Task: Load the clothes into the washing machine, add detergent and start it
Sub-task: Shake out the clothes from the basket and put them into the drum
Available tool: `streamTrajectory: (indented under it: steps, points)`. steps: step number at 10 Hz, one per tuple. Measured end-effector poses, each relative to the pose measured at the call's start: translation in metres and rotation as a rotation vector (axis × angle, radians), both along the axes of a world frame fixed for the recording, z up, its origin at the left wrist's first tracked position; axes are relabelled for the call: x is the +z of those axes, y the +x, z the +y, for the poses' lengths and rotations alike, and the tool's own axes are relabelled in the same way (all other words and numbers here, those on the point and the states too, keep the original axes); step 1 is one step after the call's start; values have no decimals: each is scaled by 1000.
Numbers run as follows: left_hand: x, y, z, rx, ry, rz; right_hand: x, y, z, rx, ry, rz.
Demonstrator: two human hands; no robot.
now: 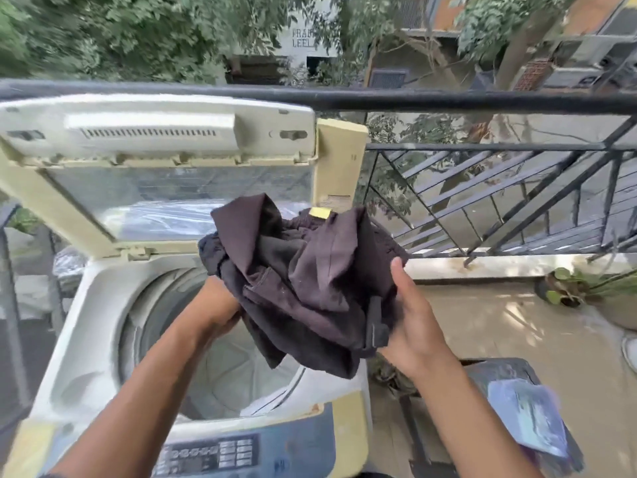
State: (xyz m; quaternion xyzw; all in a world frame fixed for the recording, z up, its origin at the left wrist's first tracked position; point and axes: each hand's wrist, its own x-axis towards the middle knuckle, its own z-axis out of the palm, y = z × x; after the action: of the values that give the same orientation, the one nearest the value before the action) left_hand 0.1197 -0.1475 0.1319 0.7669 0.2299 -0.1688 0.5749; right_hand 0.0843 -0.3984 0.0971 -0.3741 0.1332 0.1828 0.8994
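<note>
A bundle of dark brown-black clothes (303, 281) with a small yellow tag hangs above the open drum (227, 374) of a top-loading washing machine (86, 339). My left hand (217, 305) grips the bundle's left underside, its fingers hidden in the cloth. My right hand (410, 319) holds the bundle's right side, thumb up against the fabric. The machine's lid (155, 132) stands raised behind the bundle. The drum looks empty inside. The control panel (210, 453) runs along the machine's near edge.
A black metal balcony railing (482, 98) runs behind and to the right of the machine. A dark stool or bin with a bluish packet (527, 415) on top stands at the lower right. A potted plant (572, 284) sits on the floor by the railing.
</note>
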Motion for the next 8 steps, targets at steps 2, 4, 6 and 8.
streamTrajectory:
  steps: [2,4,6,8]
  points:
    - [-13,-19,64,-318,134,-280,-1,10,83,116,-413,-204]
    - [-73,-16,125,-420,90,-544,-59,29,169,132,-797,-246]
    - [-123,-10,172,-667,462,-197,-120,44,187,374,-1262,-153]
    - [-152,-12,194,-748,398,27,-159,39,187,752,-1389,9]
